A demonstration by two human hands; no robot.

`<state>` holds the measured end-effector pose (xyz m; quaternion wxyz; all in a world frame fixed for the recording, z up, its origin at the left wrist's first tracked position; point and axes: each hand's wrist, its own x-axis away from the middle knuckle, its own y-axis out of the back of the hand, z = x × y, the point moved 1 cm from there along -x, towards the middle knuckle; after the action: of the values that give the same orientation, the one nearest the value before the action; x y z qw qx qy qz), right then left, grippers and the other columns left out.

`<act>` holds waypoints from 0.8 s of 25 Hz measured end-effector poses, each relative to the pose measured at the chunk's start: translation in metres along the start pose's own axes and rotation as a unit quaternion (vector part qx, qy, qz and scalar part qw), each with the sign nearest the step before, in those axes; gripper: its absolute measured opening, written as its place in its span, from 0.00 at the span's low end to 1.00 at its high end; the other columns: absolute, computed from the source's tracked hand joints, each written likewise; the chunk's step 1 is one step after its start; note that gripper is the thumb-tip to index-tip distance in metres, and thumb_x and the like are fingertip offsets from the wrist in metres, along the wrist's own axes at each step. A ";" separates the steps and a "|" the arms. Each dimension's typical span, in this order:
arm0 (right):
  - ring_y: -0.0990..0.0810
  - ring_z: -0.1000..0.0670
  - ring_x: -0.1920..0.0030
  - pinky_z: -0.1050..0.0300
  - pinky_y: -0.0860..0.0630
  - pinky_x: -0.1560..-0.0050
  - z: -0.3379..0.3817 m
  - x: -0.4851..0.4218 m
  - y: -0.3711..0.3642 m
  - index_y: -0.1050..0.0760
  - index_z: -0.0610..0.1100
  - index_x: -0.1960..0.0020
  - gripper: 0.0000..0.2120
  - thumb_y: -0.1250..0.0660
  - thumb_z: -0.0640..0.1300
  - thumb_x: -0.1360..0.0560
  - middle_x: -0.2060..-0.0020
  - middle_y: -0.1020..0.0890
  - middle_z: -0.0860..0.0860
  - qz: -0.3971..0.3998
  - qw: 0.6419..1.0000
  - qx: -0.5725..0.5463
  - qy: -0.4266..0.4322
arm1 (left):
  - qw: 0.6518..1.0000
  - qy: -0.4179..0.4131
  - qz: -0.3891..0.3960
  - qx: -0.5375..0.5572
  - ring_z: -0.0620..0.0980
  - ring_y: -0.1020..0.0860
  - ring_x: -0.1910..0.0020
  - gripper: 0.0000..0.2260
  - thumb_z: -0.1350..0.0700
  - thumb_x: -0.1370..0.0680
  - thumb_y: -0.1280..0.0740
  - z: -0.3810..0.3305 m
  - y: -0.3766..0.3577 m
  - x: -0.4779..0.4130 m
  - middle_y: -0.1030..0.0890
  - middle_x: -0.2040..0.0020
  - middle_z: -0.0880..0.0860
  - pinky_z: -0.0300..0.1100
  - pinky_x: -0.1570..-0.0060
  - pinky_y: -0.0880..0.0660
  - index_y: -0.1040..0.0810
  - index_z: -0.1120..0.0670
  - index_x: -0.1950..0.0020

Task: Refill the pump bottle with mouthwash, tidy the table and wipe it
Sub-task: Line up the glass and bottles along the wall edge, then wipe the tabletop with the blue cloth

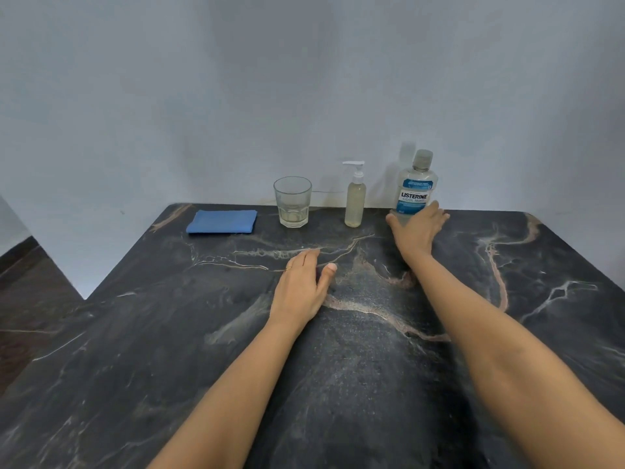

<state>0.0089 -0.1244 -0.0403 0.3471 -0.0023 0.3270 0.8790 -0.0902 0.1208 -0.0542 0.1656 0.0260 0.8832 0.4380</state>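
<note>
A dark stone-look table [507, 333], veined in white and pinkish tan, fills the lower half of the frame. Four things stand in a row along its far edge, in the upper middle of the frame. Leftmost is a folded blue cloth [221, 221], lying flat. Right of it is a faceted glass tumbler [293, 202], upright, with a little pale liquid at the bottom. Next is a slim pump bottle [355, 201] of yellowish liquid, upright. Rightmost is the Listerine mouthwash bottle [416, 184], capped. The right hand [417, 228] covers its base, so it probably still stands on the slab. The left hand [301, 289] rests palm down at the table's centre.
</note>
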 end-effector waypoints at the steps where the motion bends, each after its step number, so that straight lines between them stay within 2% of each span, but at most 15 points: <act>1: 0.57 0.35 0.24 0.40 0.51 0.24 0.005 0.017 0.003 0.54 0.35 0.24 0.43 0.31 0.49 0.26 0.25 0.50 0.34 -0.003 1.000 0.011 0.023 | 1.000 0.007 -0.013 0.006 0.50 0.33 0.30 0.24 0.41 0.18 0.46 -0.001 0.005 0.003 0.29 0.30 0.51 0.45 0.36 0.33 0.32 0.55 0.28; 4: 0.52 0.39 0.23 0.48 0.47 0.25 0.031 0.070 0.003 0.49 0.37 0.25 0.35 0.35 0.44 0.24 0.24 0.50 0.38 0.008 0.982 0.020 0.188 | 0.998 0.029 -0.053 -0.017 0.50 0.30 0.32 0.24 0.40 0.18 0.47 0.009 0.029 0.018 0.27 0.32 0.51 0.47 0.40 0.29 0.30 0.54 0.30; 6: 0.47 0.43 0.24 0.53 0.45 0.26 0.056 0.099 -0.006 0.43 0.39 0.26 0.30 0.36 0.41 0.24 0.24 0.45 0.41 0.080 0.942 0.024 0.325 | 0.996 0.047 -0.057 -0.043 0.51 0.29 0.33 0.25 0.39 0.19 0.47 0.034 0.054 0.030 0.26 0.33 0.52 0.49 0.40 0.28 0.30 0.54 0.30; 8: 0.39 0.45 0.26 0.50 0.39 0.27 0.086 0.117 -0.022 0.39 0.40 0.27 0.26 0.38 0.39 0.24 0.26 0.38 0.42 0.172 0.902 0.033 0.394 | 0.994 0.074 -0.055 -0.062 0.53 0.31 0.31 0.26 0.40 0.19 0.47 0.068 0.077 0.044 0.27 0.32 0.54 0.51 0.37 0.30 0.31 0.56 0.29; 10: 0.31 0.44 0.32 0.51 0.32 0.34 0.117 0.129 -0.046 0.37 0.40 0.28 0.24 0.39 0.37 0.23 0.31 0.31 0.42 0.239 0.883 0.045 0.401 | 0.990 0.116 -0.055 -0.062 0.55 0.33 0.30 0.26 0.41 0.19 0.45 0.103 0.094 0.060 0.28 0.31 0.56 0.51 0.34 0.33 0.32 0.58 0.28; 11: 0.30 0.44 0.33 0.52 0.33 0.36 0.129 0.133 -0.061 0.37 0.39 0.28 0.24 0.40 0.36 0.23 0.33 0.30 0.42 0.267 0.876 0.062 0.397 | 0.988 0.133 -0.058 -0.056 0.56 0.33 0.30 0.27 0.41 0.19 0.45 0.114 0.098 0.066 0.27 0.31 0.56 0.51 0.34 0.33 0.32 0.58 0.29; 14: 0.32 0.41 0.32 0.49 0.35 0.33 0.158 0.140 -0.121 0.37 0.39 0.28 0.25 0.42 0.34 0.24 0.30 0.32 0.41 0.331 0.849 0.121 0.394 | 0.985 0.140 -0.070 -0.074 0.55 0.30 0.33 0.26 0.39 0.20 0.45 0.136 0.095 0.067 0.24 0.35 0.54 0.50 0.36 0.32 0.29 0.58 0.32; 18: 0.36 0.41 0.28 0.47 0.34 0.32 0.182 0.140 -0.158 0.40 0.40 0.26 0.25 0.43 0.33 0.22 0.26 0.38 0.42 0.331 0.832 0.204 0.396 | 0.986 0.114 -0.089 -0.081 0.52 0.29 0.35 0.23 0.41 0.19 0.45 0.129 0.091 0.065 0.23 0.37 0.52 0.47 0.35 0.33 0.28 0.56 0.34; 20: 0.37 0.41 0.27 0.46 0.32 0.34 0.184 0.138 -0.169 0.37 0.40 0.27 0.22 0.43 0.34 0.21 0.26 0.39 0.42 0.340 0.803 0.260 0.414 | 0.987 0.104 -0.091 -0.083 0.51 0.29 0.35 0.23 0.41 0.19 0.45 0.122 0.088 0.069 0.23 0.38 0.51 0.46 0.35 0.33 0.28 0.56 0.34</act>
<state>0.0485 0.1572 -0.0243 -0.1547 -0.1647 0.6354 0.7384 -0.1256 0.2814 -0.0729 0.1136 -0.1142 0.8546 0.4936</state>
